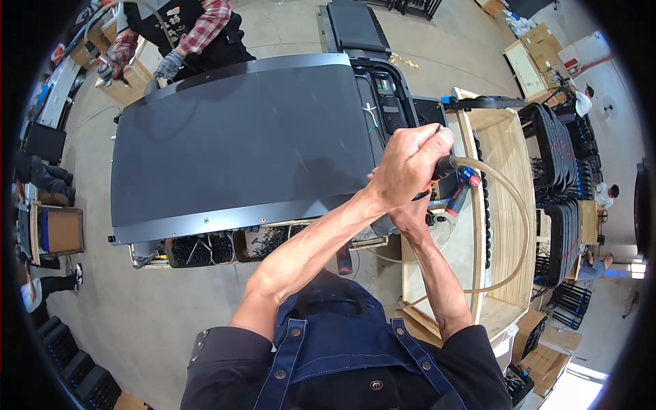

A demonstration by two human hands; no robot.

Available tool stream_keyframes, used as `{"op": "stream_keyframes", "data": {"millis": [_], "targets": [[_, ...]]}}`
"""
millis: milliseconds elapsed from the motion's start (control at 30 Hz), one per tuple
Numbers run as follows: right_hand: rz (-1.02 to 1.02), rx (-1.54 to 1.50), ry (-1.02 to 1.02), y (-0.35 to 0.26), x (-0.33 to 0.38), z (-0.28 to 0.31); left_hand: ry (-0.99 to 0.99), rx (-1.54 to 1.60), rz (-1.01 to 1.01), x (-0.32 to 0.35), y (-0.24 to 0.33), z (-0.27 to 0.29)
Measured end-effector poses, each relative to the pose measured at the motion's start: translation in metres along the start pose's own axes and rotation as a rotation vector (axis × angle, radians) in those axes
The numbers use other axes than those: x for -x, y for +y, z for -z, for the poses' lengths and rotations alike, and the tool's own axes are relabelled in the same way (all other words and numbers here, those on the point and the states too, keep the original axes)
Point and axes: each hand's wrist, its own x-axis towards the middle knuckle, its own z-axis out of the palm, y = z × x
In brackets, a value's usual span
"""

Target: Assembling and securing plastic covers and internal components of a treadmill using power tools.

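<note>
A treadmill deck [239, 143] with a dark belt and grey side rails lies in front of me. Over its right end, my left hand [413, 160] is closed around an air tool [445, 166], mostly hidden by the hand. A clear tan hose [512, 198] curves away from the tool's black fitting. My right hand [412, 213] is raised just below the left, against the underside of the grip; its fingers are hidden. Beyond the hands, the open end of the treadmill shows a black housing [391, 102] with a white tie and wires.
A red and blue hand tool [463, 188] lies on the wooden crate [506, 150] at right. Bins of screws [212, 250] stand along the deck's near edge. Across the deck, a co-worker's gloved hand [169, 65] rests near the rail. Black frames [557, 150] are stacked farther right.
</note>
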Motion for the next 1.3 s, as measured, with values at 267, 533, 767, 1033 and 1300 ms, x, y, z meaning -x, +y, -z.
{"op": "stream_keyframes", "data": {"millis": [267,533,767,1033,1300], "targets": [[0.089,0.103,-0.023,0.001,-0.004,0.0,0.042,-0.012,-0.034,0.0,0.005,0.003],[0.094,0.113,-0.009,0.0,-0.002,-0.009,0.055,0.038,0.002,0.007,-0.006,0.008],[0.125,0.014,0.041,0.001,0.004,-0.01,0.047,0.047,-0.009,0.011,-0.007,-0.001],[0.145,-0.108,0.019,-0.033,0.012,0.0,0.254,-0.107,0.172,0.037,0.0,0.046],[0.045,-0.599,0.12,-0.024,0.056,0.013,0.384,-0.113,0.764,0.23,-0.04,0.106]]}}
